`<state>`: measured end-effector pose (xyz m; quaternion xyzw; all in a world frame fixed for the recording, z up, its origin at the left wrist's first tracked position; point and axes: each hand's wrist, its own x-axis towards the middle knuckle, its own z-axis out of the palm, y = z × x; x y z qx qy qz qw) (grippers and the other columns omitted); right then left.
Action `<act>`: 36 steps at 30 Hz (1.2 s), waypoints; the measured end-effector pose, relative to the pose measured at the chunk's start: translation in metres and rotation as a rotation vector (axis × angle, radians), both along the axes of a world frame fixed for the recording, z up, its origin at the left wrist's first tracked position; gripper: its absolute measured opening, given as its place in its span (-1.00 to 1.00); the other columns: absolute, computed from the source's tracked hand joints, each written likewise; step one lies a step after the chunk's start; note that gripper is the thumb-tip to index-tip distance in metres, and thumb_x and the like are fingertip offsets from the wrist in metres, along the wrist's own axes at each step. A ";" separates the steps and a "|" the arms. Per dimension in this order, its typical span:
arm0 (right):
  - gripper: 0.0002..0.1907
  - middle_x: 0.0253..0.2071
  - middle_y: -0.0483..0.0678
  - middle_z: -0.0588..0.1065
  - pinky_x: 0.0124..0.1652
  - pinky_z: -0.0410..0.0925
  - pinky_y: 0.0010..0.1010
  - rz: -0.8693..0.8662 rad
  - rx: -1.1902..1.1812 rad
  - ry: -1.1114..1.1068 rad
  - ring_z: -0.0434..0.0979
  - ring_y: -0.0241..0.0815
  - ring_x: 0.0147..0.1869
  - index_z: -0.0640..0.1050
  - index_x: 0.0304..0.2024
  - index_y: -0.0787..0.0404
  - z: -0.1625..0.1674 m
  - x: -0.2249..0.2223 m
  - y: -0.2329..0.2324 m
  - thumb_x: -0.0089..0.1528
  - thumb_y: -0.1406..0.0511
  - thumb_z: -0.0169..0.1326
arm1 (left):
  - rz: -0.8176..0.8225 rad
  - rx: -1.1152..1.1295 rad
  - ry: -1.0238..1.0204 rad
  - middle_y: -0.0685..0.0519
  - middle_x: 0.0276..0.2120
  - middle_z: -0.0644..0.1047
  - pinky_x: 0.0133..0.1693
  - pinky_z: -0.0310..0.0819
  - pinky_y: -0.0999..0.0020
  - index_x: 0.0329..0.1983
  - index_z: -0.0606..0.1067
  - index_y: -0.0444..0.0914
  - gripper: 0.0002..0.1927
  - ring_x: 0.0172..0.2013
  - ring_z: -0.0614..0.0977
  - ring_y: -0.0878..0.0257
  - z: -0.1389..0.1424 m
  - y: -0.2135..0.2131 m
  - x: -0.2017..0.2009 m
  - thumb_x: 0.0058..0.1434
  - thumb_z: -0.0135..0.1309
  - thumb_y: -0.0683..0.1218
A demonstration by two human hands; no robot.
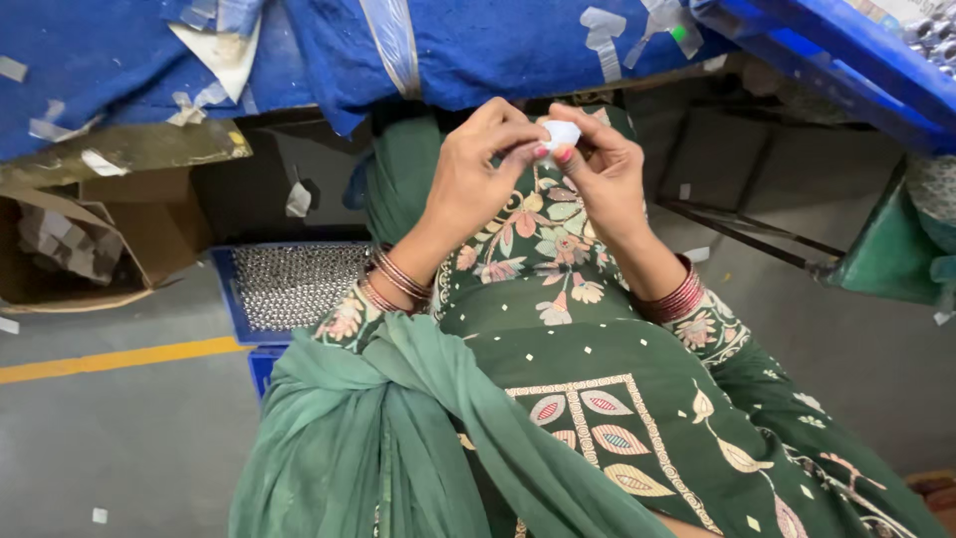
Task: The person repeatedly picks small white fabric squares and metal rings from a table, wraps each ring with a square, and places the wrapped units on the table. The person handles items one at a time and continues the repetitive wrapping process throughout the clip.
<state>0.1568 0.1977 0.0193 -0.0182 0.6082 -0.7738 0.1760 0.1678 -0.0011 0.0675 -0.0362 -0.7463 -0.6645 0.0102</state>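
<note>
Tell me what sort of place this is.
Probably a small factory or assembly workshop. A blue crate on the concrete floor is full of small shiny metal parts, and the blue-covered workbench is dotted with tape scraps. Both hands, left hand and right hand, pinch a small white piece.

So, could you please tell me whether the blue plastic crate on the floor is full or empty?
Not empty: the blue plastic crate holds a layer of small shiny metal pieces; how deep, cannot tell.

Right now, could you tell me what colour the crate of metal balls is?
Blue crate, head view.
</note>
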 end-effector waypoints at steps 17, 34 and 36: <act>-0.60 0.02 -0.03 0.57 0.02 0.44 -0.47 -0.008 -0.056 -0.291 0.56 -0.29 0.04 0.50 0.24 0.32 0.023 -0.039 -0.029 0.35 0.34 0.10 | -0.110 0.001 -0.138 -0.03 -0.12 0.49 -0.19 0.43 0.40 0.15 0.53 -0.28 -0.65 -0.20 0.54 0.23 0.018 -0.020 -0.027 0.28 0.10 -0.22; -0.70 0.06 -0.14 0.57 0.02 0.42 -0.47 -0.148 0.403 0.348 0.56 -0.34 0.02 0.53 0.14 0.18 0.095 -0.238 -0.050 0.35 0.31 0.09 | -0.095 -0.048 -0.127 0.00 -0.26 0.59 -0.14 0.47 0.45 -0.03 0.60 -0.33 -0.80 -0.22 0.65 0.27 0.063 -0.036 -0.074 0.35 0.06 -0.19; -0.78 -0.09 -0.10 0.63 -0.08 0.45 -0.42 0.101 0.590 0.295 0.61 -0.31 -0.10 0.62 -0.01 0.15 0.104 -0.229 -0.058 0.33 0.29 0.06 | -0.136 -0.156 -0.119 -0.04 -0.28 0.60 -0.21 0.45 0.40 -0.06 0.61 -0.33 -0.81 -0.27 0.64 0.17 0.058 -0.044 -0.078 0.32 0.08 -0.20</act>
